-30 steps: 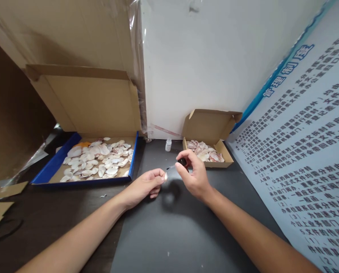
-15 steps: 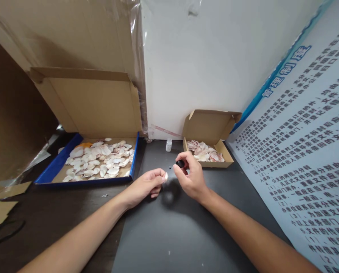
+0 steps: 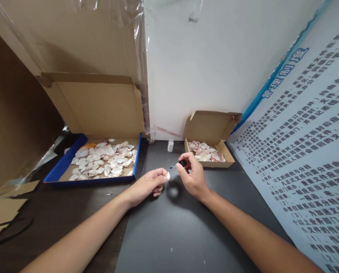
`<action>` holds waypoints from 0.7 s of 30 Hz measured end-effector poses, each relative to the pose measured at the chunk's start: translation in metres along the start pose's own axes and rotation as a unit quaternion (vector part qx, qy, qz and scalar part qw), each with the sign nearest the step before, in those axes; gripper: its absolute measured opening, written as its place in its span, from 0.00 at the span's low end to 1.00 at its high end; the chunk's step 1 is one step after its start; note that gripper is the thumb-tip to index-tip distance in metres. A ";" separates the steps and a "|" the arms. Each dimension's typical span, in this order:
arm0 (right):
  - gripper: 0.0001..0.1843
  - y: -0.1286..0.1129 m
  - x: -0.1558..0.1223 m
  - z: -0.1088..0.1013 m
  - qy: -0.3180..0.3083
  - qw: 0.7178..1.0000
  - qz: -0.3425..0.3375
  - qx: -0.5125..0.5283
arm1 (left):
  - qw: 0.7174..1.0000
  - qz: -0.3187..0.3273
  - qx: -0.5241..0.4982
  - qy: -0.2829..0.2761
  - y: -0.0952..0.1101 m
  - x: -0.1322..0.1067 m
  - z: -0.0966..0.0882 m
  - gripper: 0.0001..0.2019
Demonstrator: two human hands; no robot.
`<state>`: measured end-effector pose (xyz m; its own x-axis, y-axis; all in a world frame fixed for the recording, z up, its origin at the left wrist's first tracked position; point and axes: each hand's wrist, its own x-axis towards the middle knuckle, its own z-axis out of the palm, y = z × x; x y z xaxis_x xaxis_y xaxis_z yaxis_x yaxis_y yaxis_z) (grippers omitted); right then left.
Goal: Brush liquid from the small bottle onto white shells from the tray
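Pinched between thumb and finger of my left hand [image 3: 150, 182] is a small white shell [image 3: 168, 176]. My right hand [image 3: 194, 175] grips a black brush cap [image 3: 182, 163], whose thin dark tip points left toward the shell, a small gap apart from it. Behind the hands a small clear bottle [image 3: 170, 145] with a white label stands upright without its cap. To the left, a blue-edged box [image 3: 92, 182] holds many white shells [image 3: 101, 157]. At the right, a smaller cardboard box [image 3: 228, 155] contains larger pinkish shells [image 3: 206, 151].
A dark grey mat [image 3: 163, 231] covers the table under my hands. Cardboard scraps [image 3: 4, 212] and a black cord [image 3: 13, 237] lie at the far left. A white wall [image 3: 214, 57] stands behind, and a printed sign board [image 3: 308, 132] slopes along the right.
The shell in my left hand shows more of its white face. The brush tip has swung to point more toward the shell. The whole view has shifted slightly.
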<state>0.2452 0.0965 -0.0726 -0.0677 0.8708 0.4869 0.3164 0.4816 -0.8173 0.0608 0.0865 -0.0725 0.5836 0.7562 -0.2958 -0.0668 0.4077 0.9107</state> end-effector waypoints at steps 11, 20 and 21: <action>0.04 0.010 -0.015 0.004 0.046 0.999 -0.014 -0.013 | 1.000 0.006 -0.008 0.024 0.003 -0.001 0.005 0.13; 0.04 0.004 -0.021 0.003 0.051 0.999 -0.010 0.014 | 1.000 0.006 -0.006 0.025 0.002 0.000 0.005 0.13; 0.04 0.004 -0.021 0.002 0.049 0.999 -0.013 0.021 | 1.000 0.006 -0.005 0.023 0.002 0.000 0.005 0.12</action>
<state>0.2464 0.0807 -0.0868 0.0173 0.8447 0.5349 0.2757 0.5102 -0.8147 0.0644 0.0848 -0.0688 0.5448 0.7836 -0.2986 -0.0821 0.4042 0.9110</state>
